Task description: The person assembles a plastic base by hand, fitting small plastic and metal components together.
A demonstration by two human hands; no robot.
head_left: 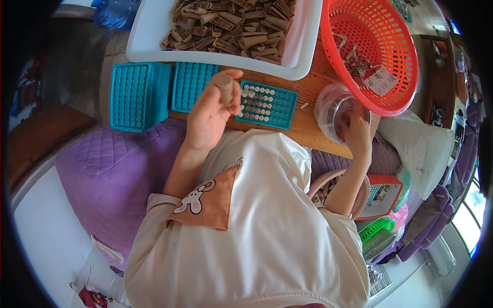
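Note:
My left hand point(208, 118) is raised over the table's near edge, its fingers closed around a tan plastic casing point(225, 90) with a rounded end. Just right of it lies a teal tray point(285, 109) whose wells are partly filled with small round pale and metallic pieces. My right hand point(357, 128) reaches into a round tub point(327, 113) lined with clear plastic. Its fingertips are inside the tub, and I cannot make out what they touch. Beyond both hands stands a white bin point(146, 38) heaped with similar tan casings point(239, 31).
A second teal tray point(192, 82) and a teal tray stack point(134, 97) stand left. A red basket point(382, 31) with small metal parts and a paper slip overhangs the tub. A small white stick point(304, 106) lies on the wooden table point(313, 128). A pink basket point(362, 197) sits below right.

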